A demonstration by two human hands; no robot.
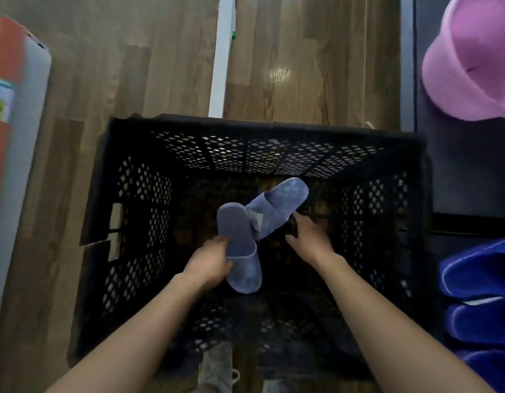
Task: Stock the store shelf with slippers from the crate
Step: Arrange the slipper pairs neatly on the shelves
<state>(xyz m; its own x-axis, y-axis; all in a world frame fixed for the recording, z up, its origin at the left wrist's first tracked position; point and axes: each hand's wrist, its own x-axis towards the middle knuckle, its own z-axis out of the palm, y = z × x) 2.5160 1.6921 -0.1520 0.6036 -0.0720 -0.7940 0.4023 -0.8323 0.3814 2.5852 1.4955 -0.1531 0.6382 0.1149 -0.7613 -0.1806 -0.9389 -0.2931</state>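
Note:
A black perforated plastic crate [132, 194] stands on the wood floor below me. Inside it are two pale blue slippers joined by a tag. My left hand [210, 263] grips the nearer slipper [240, 251] by its side, sole facing up. The farther slipper [276, 205] lies angled up to the right. My right hand [308, 236] is at that slipper's lower edge with fingers curled under it; whether it holds the slipper I cannot tell. The dark shelf [467, 177] is at the right.
On the shelf a pink slipper [472, 61] lies at the top right and dark blue slippers [484, 296] sit lower right. A white post [221, 55] stands beyond the crate. An orange and grey pack [7, 109] is at the left. My shoes [217, 367] show below the crate.

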